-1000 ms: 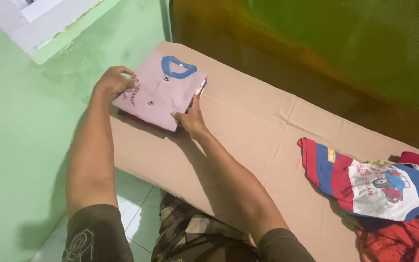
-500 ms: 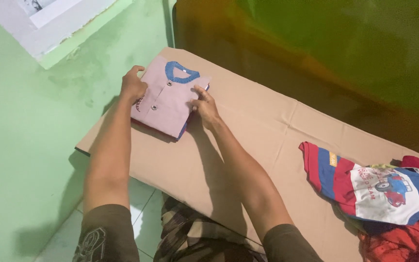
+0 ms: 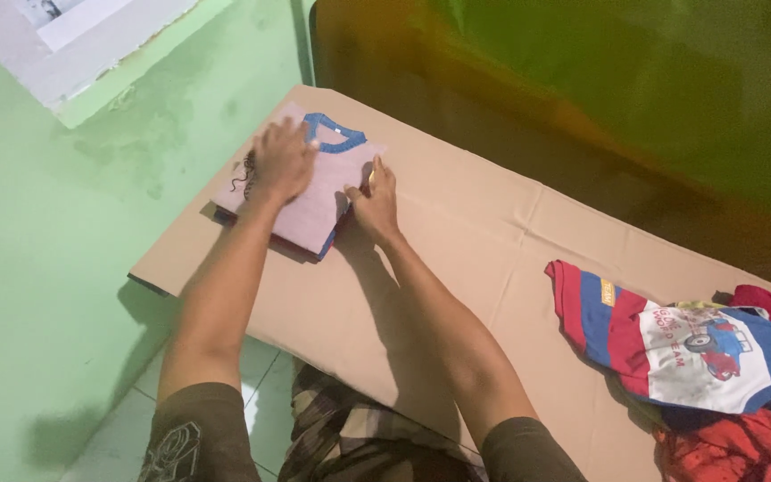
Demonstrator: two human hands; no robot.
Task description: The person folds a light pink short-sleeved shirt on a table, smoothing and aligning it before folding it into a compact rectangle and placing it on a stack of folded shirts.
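Observation:
A folded pink shirt (image 3: 327,192) with a blue collar tops a small stack of folded clothes at the far left end of a tan-covered mattress (image 3: 475,259). My left hand (image 3: 283,162) lies flat on top of the pink shirt, palm down, fingers spread. My right hand (image 3: 370,198) rests against the right edge of the stack, fingers touching its side. Darker folded garments show beneath the pink shirt.
A heap of unfolded clothes (image 3: 707,357), with a red, blue and white striped shirt bearing a car print on top, lies at the right end of the mattress. A green wall (image 3: 55,232) stands to the left. White floor tiles (image 3: 252,393) show below.
My left hand moved from the stack's left edge onto the top of the pink shirt. My right hand stayed at the right edge.

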